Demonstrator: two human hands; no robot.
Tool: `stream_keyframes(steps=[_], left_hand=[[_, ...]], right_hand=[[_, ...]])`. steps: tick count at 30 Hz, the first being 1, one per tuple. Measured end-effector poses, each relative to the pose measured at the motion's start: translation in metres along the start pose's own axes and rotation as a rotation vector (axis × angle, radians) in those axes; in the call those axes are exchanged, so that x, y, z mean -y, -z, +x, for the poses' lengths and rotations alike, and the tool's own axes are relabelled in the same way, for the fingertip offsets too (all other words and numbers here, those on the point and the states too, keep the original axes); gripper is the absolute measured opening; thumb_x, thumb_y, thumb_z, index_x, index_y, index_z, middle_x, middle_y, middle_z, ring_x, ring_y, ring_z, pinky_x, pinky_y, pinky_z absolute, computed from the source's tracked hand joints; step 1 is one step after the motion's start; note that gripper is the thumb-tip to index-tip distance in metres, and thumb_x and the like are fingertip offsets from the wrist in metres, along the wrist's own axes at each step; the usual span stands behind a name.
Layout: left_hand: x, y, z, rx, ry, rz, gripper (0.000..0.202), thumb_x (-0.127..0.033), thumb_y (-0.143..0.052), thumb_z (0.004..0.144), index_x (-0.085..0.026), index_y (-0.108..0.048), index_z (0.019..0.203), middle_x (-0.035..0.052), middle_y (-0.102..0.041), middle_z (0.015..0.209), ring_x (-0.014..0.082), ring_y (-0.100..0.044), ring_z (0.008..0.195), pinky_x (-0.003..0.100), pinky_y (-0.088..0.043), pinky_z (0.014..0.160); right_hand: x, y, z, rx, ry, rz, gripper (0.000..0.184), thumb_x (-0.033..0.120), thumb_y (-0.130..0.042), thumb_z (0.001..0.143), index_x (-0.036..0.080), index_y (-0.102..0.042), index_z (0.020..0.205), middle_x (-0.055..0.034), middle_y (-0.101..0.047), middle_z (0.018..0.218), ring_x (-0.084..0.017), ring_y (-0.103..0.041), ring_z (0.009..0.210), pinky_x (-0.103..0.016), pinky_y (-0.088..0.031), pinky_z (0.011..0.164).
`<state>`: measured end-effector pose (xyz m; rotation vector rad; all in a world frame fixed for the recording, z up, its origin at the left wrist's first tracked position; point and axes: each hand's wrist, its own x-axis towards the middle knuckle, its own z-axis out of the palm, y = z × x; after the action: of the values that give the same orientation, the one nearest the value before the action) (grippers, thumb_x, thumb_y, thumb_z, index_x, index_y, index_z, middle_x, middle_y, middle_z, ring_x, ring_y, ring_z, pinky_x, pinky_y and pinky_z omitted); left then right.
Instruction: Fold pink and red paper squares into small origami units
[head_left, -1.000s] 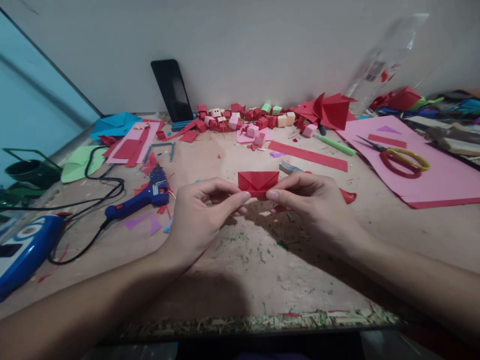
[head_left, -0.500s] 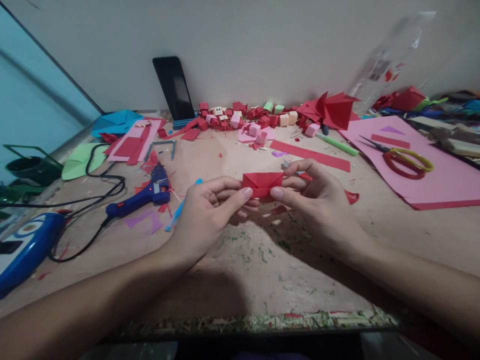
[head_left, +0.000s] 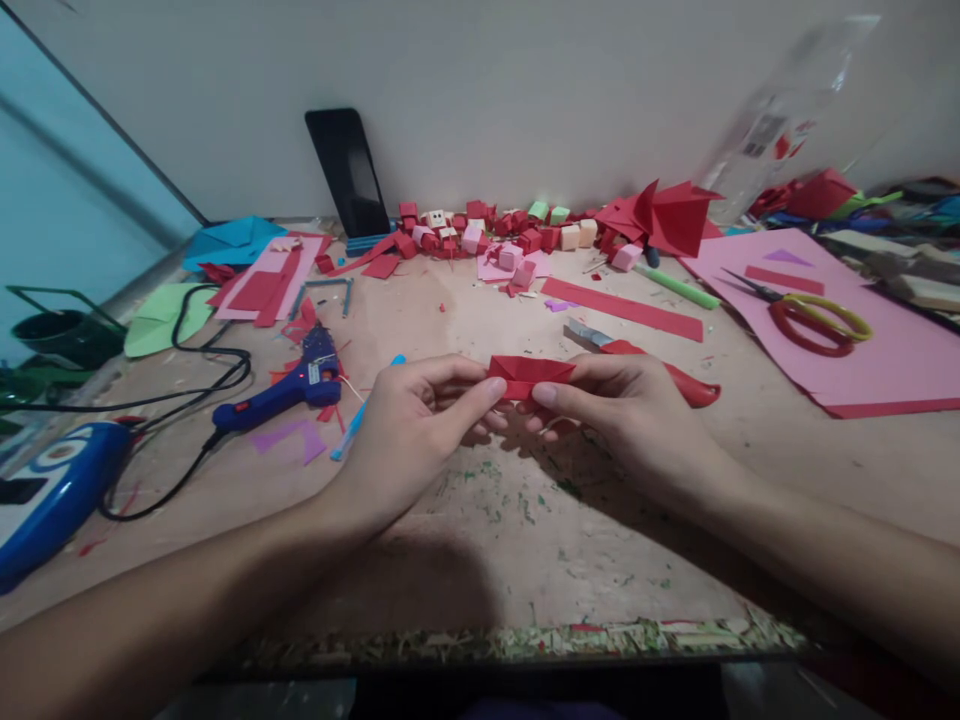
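Note:
A small piece of folded red paper [head_left: 531, 372] is held just above the middle of the table, its diagonal creases showing. My left hand [head_left: 427, 420] grips its left end, thumb on the front strip and fingers behind. On the other side my right hand [head_left: 630, 405] pinches the right part, its thumb near the middle of the lower edge. Behind the right hand lies a knife [head_left: 694, 388] with a red handle and a grey blade, partly covered by the fingers. A blue pen-like stick [head_left: 351, 432] lies beside the left hand, partly hidden.
A blue glue gun [head_left: 277, 395] with a black cord lies left. Scissors [head_left: 814, 322] rest on pink paper [head_left: 885, 370] at right. Small paper cubes [head_left: 510, 240] line the wall, near a propped phone [head_left: 349, 170] and a clear bottle [head_left: 787, 120]. A red strip [head_left: 637, 308] lies behind the hands.
The red paper has tipped so its face looks flatter. My right hand has moved slightly down, its fingers lowered, and more of the knife shows behind it.

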<state>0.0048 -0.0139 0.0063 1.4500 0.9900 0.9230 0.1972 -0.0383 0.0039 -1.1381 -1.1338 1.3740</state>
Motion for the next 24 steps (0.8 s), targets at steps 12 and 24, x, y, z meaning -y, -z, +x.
stream_keyframes(steps=[12,24], left_hand=[[0.0011,0.0013,0.0026,-0.005,-0.045,0.063,0.016,-0.029,-0.074,0.090,-0.015,-0.080,0.085,0.0046,-0.078,0.076,0.0153,-0.071,0.069,0.023,-0.058,0.063],[0.0002,0.0007,0.0008,-0.032,-0.098,0.102,0.014,-0.021,-0.073,0.091,-0.016,-0.080,0.079,-0.0004,-0.075,0.070,0.0091,-0.066,0.062,0.016,-0.055,0.059]], right_hand=[[0.0005,0.0004,0.0001,-0.007,-0.049,0.034,0.021,0.033,-0.090,0.077,0.019,-0.078,0.068,-0.0060,-0.080,0.072,-0.019,-0.075,0.065,-0.030,-0.062,0.063],[0.0038,0.0000,-0.0010,0.069,-0.086,0.027,0.027,0.041,-0.091,0.074,0.017,-0.081,0.076,-0.0060,-0.079,0.074,-0.016,-0.072,0.062,-0.027,-0.061,0.062]])
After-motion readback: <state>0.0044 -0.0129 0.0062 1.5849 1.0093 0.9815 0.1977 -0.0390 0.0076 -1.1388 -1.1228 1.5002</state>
